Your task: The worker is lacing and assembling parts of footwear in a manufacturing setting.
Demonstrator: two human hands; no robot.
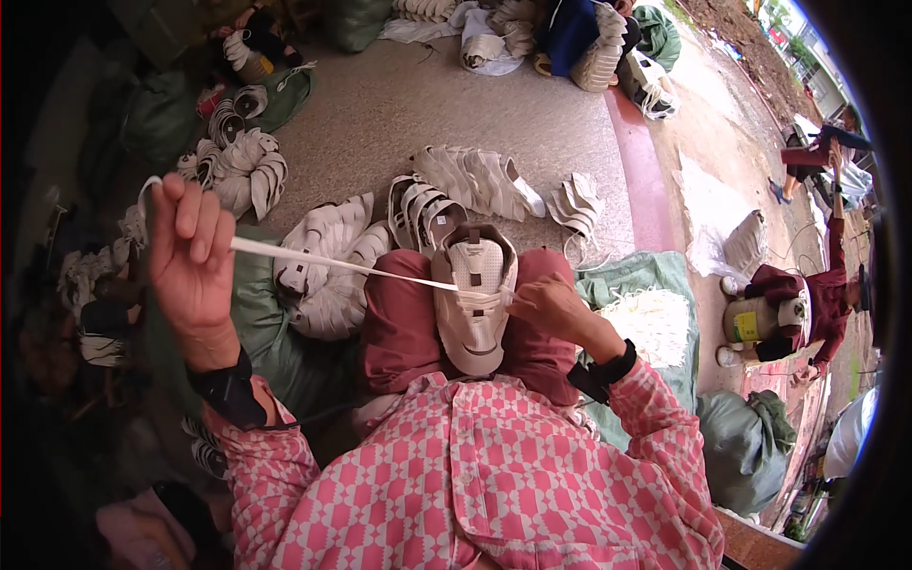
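A cream shoe upper (483, 328) rests between my knees, its toe toward me. My left hand (193, 237) is raised at the left, its fingers closed around a flat white shoelace (332, 262). That lace runs taut from my fingers to the left side of the upper's lacing area, and its end loops over my fingertips. Against the right edge of the upper sits my right hand (551, 306), with fingers curled and pinched together. Whatever those fingers hold is hidden from view.
Nested stacks of white uppers (470, 176) lie just beyond my knees, with more (328, 266) at the left. A pile of white laces (646, 323) sits on green sacking (679, 271) at my right. Other people work farther off, one in dark red (828, 304).
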